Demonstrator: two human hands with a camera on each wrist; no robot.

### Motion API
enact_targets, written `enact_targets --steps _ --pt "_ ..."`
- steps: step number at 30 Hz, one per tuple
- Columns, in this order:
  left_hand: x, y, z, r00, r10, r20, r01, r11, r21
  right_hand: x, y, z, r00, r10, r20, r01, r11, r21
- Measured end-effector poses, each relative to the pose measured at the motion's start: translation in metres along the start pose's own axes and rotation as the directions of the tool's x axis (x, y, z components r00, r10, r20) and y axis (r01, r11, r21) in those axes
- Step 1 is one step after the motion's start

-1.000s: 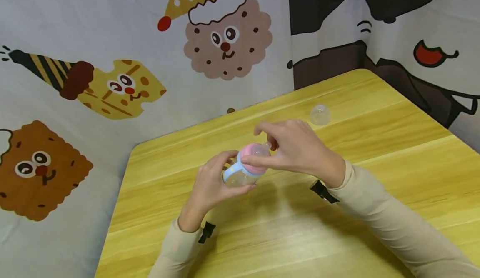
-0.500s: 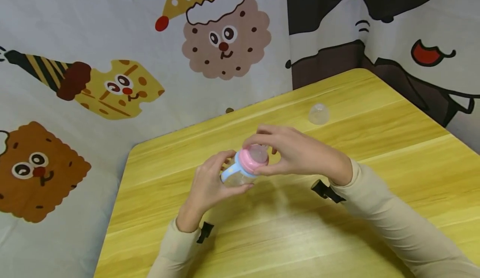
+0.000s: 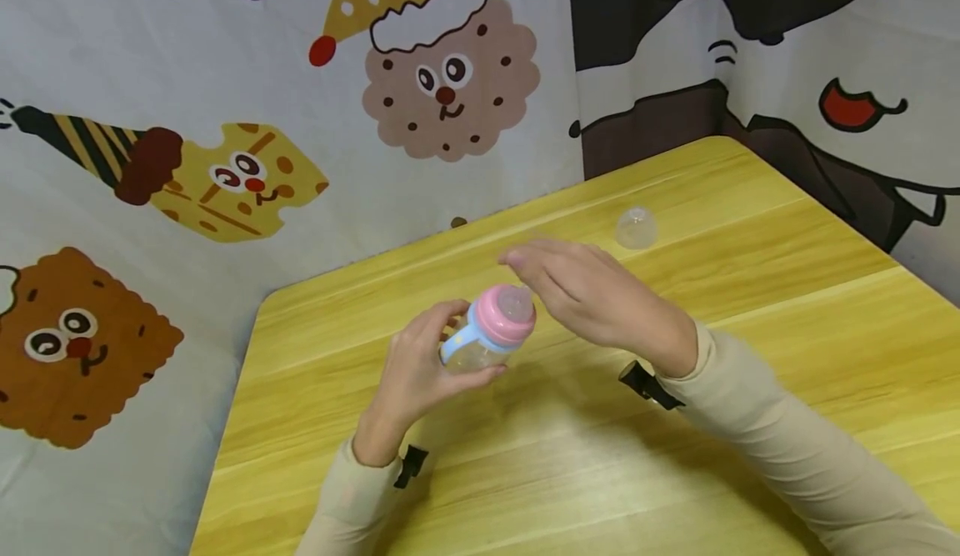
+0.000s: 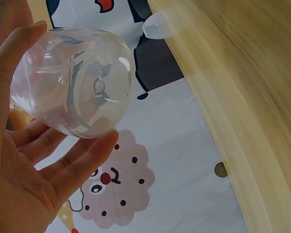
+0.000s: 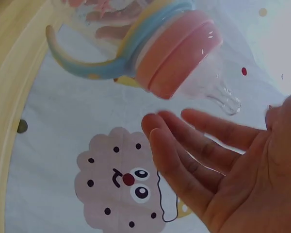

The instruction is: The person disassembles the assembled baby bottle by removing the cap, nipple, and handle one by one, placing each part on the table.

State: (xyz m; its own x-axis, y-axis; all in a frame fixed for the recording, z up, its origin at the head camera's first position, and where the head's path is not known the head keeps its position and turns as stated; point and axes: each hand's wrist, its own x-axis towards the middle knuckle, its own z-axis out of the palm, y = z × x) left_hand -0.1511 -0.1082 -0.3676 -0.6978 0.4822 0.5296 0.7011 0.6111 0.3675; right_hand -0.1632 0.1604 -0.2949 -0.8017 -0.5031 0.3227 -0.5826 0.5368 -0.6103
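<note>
A clear baby bottle (image 3: 472,358) with a pink collar (image 3: 504,316), a see-through teat (image 5: 225,99) and a blue handle ring (image 5: 94,70) is tilted above the table. My left hand (image 3: 416,364) grips its body, thumb on one side and fingers on the other; the left wrist view shows the bottle's clear base (image 4: 99,85) facing the camera. Just beside the teat hovers my right hand (image 3: 592,289), holding nothing. Its fingers are extended and slightly bent, apart from the collar in the right wrist view.
A clear dome-shaped cap (image 3: 637,229) stands on the wooden table (image 3: 750,289) toward the back right. Behind the table hangs a white cloth (image 3: 300,64) printed with cartoon food. Dark bands (image 3: 651,385) are on both wrists.
The right hand reached onto the pink collar with fingers around it, then came off and now hovers beside it. The left hand keeps its grip on the bottle.
</note>
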Motion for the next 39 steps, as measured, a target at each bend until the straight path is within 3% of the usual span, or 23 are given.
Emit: enact_targets --steps 3,10,18,24,28,31,34,39 --pt "0.0 0.001 0.0 1.0 0.006 0.0 -0.006 1.0 0.007 0.0 -0.002 0.002 0.998 0.056 -0.007 -0.056 0.998 -0.008" --pt "-0.001 0.002 0.001 1.0 0.026 0.013 -0.027 0.999 0.041 0.002 -0.005 0.01 0.999 0.049 0.008 -0.048 0.993 -0.112" --pt "-0.001 0.004 0.001 0.999 0.019 0.031 -0.022 0.997 0.076 0.0 -0.005 0.011 0.997 0.072 0.036 -0.069 0.993 -0.097" --pt "-0.002 0.0 0.001 1.0 0.012 0.015 -0.013 0.998 0.059 -0.002 -0.002 0.004 0.991 -0.049 0.127 0.04 0.996 0.074" --pt "-0.004 -0.001 0.001 1.0 -0.007 0.016 0.006 0.999 0.042 -0.003 -0.002 0.001 0.983 -0.101 0.153 0.089 0.992 0.089" --pt "-0.005 -0.001 0.0 0.999 -0.035 0.019 0.034 0.999 0.029 -0.002 -0.004 0.0 0.988 -0.051 0.144 0.039 0.995 0.088" --pt "-0.004 0.0 -0.001 0.999 -0.04 0.018 0.039 0.999 0.021 -0.001 -0.007 0.0 0.995 0.049 0.088 -0.055 0.996 0.074" --pt "0.0 0.003 0.0 1.0 0.006 0.014 -0.006 1.0 0.022 -0.002 -0.012 0.005 0.983 0.178 -0.04 -0.181 0.981 -0.072"
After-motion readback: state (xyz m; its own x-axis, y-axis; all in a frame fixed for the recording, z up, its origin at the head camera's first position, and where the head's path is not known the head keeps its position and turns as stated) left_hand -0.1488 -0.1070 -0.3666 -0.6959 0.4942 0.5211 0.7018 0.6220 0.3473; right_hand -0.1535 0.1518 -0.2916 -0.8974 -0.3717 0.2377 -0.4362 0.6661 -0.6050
